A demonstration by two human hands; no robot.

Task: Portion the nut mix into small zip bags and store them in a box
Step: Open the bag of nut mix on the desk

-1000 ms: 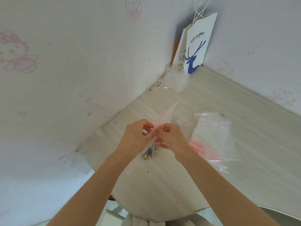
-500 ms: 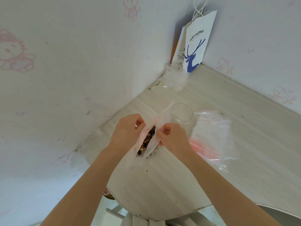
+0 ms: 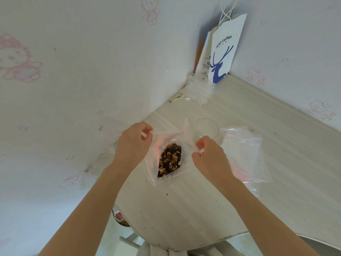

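1. Now at work, the fingers [image 3: 147, 129] of the left hand [image 3: 132, 145] and of the right hand [image 3: 210, 156] each pinch one lip of a clear zip bag [image 3: 153, 174], drawing its mouth wide apart.
2. Between the hands, the nut mix [image 3: 170, 159] sits heaped in the bag's bottom, which appears to rest on the table [image 3: 184, 209].
3. Just beyond the right hand stands an empty glass [image 3: 205, 128]; beside it lies a loose pile of small zip bags [image 3: 241, 154].
4. The step in hand looks to be opening the supply bag. The next move likely calls for one hand to hold the mouth open while the other takes out a portion.
5. No box is in view; a paper carrier bag [image 3: 223, 52] leans in the far corner.
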